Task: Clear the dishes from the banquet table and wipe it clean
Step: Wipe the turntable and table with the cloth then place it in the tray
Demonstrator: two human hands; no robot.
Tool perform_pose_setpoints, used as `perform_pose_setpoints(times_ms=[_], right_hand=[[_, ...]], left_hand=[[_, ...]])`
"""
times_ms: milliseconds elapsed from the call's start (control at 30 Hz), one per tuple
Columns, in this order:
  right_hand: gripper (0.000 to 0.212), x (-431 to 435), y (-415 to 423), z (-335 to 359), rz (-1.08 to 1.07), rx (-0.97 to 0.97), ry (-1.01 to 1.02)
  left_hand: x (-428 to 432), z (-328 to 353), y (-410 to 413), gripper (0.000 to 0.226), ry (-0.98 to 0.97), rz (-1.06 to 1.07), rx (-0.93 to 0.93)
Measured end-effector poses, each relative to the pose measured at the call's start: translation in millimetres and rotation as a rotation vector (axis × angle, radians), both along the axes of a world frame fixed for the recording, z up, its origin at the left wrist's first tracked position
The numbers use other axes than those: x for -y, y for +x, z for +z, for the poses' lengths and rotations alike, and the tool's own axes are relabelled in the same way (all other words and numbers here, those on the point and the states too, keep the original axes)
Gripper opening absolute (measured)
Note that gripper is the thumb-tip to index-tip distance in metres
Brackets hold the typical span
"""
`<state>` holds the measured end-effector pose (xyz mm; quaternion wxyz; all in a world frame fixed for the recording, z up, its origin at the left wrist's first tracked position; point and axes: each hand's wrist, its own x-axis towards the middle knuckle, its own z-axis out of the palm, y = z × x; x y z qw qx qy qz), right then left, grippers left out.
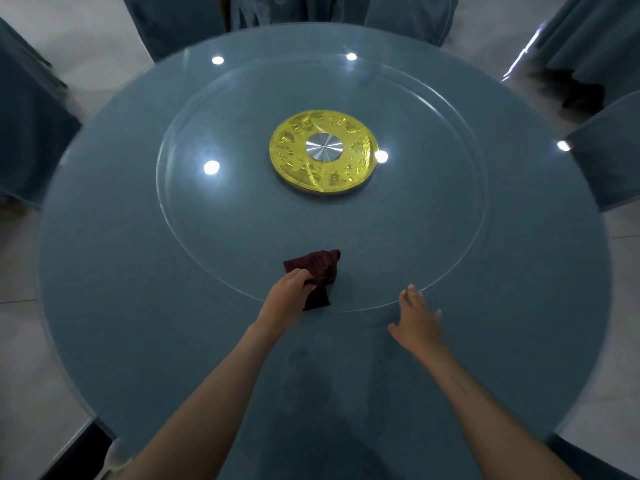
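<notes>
Gripping a dark red cloth [320,270], the left hand [289,296] sits low and just left of centre in the frame, its fingers curled into the bunched fabric. The cloth lies across the near rim of the glass turntable [214,216] on the round blue surface [104,271]. Higher up, mid-frame, a gold disc [298,168] with a silver hub marks the turntable's centre. Further right, the right hand [419,320] is open with fingers spread, fingertips at the turntable's rim. A blue covered chair [609,157] stands at the right edge.
</notes>
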<state>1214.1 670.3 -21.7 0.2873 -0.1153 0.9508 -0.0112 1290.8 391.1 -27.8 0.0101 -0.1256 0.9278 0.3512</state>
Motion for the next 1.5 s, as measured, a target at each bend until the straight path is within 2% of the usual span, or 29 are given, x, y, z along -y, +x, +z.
perform_pose_setpoints(times_ms=[67,133,200,333,433,533,700,867,933,1033,1133,1300,1400,1500], right_hand=[[0.067,5,9,-3,-0.051,-0.114,-0.175],[0.051,17,26,-1,-0.160,-0.203,-0.489],[0.043,37,45,7,-0.332,-0.105,-0.744],[0.028,71,67,23,-0.587,0.122,-1.018],[0.032,79,73,28,-0.670,0.134,-1.108],[0.042,77,70,25,-0.727,0.131,-1.117],[0.043,65,53,25,-0.677,-0.067,-0.914],[0.032,68,51,32,-0.165,-0.287,-0.814],[0.038,70,54,24,0.040,-0.203,-0.723],[0.056,74,62,7,0.317,-0.051,-0.491],[0.063,86,70,-4,0.437,-0.037,-0.347],[0.069,127,77,-13,0.505,-0.161,-0.368],[0.064,150,71,-26,0.489,-0.081,-0.366],[0.064,144,57,-49,0.484,-0.200,-0.325]], left_hand=[[-12,4,9,0.009,0.059,0.021,-0.023],[-27,7,20,0.007,0.156,0.065,-0.048],[-41,12,29,0.005,0.297,0.163,-0.065],[-61,28,41,0.011,0.714,0.394,-0.070],[-64,35,47,0.020,0.762,0.422,-0.075],[-52,35,47,0.028,0.740,0.450,-0.069],[-22,43,28,0.033,0.566,0.534,-0.040],[15,34,14,0.020,0.468,0.673,-0.016],[21,34,18,0.017,0.485,0.756,-0.025],[20,31,28,0.030,0.505,0.819,-0.051],[14,19,40,0.039,0.467,0.781,-0.035],[8,-1,47,0.054,0.307,0.587,0.025],[9,-9,42,0.050,0.223,0.470,0.028],[15,-12,32,0.045,0.102,0.399,0.034]])
